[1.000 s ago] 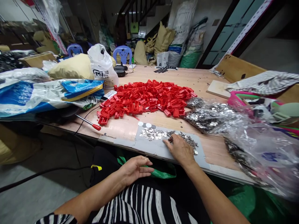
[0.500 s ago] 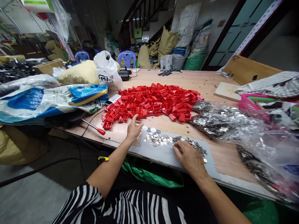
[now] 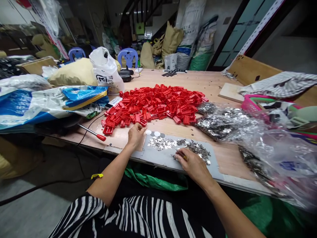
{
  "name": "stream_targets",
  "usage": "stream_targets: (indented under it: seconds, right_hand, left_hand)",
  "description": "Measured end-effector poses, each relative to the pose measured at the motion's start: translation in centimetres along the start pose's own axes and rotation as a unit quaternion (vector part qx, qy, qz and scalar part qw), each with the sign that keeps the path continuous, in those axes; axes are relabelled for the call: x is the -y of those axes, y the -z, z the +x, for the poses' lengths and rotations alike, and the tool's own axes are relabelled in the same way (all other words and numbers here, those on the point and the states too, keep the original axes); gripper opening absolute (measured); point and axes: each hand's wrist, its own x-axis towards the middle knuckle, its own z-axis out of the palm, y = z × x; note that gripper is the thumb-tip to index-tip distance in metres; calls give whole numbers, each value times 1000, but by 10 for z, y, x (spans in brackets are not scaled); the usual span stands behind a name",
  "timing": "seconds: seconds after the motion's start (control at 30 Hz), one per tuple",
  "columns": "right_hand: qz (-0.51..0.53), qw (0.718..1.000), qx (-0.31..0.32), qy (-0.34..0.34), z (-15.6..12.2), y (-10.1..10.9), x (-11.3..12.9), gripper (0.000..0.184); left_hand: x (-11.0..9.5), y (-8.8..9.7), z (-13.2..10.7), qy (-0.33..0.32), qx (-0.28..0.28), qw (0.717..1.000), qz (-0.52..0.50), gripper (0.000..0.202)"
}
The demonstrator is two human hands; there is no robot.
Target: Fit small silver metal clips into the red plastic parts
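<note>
At the near edge of a pile of red plastic parts (image 3: 158, 102), my left hand (image 3: 135, 136) has its thumb and fingers closed at one red plastic part (image 3: 143, 122); the fingers partly hide the contact. My right hand (image 3: 192, 163) grips a thin tool (image 3: 182, 153) with a pointed metal tip and a yellowish handle, mostly covered by the fingers. Its tip is over a grey board (image 3: 158, 158), close to a few dark metal pieces. Shiny flat metal pieces (image 3: 160, 143) and darker small metal pieces (image 3: 199, 149) lie spread on that board.
Clear bags of metal pieces (image 3: 223, 125) lie to the right, beside a pink basket (image 3: 249, 102). A red-tipped lever (image 3: 100, 137) sticks out at the left. Behind it are a blue-white sack (image 3: 47, 102) and a white plastic bag (image 3: 106, 71). Pale discs (image 3: 157, 134) lie by the board.
The view has shifted, so the table sits further left and higher. My left fingers have closed in at a red part. My right hand has moved slightly nearer me, showing more of the tool.
</note>
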Motion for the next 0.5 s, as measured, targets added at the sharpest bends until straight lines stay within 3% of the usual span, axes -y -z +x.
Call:
stream_targets:
  seconds: [0.23, 0.4, 0.5]
  right_hand:
    - [-22, 1000, 16, 4, -5, -11, 1, 14]
    - [27, 1000, 2, 16, -7, -9, -1, 16]
    - [52, 998, -20, 25, -10, -6, -1, 17]
  left_hand:
    - [-15, 1, 1, -19, 11, 998, 62, 34]
    - [-21, -3, 4, -9, 33, 995, 93, 10]
    - [-16, 2, -5, -21, 33, 995, 89, 8]
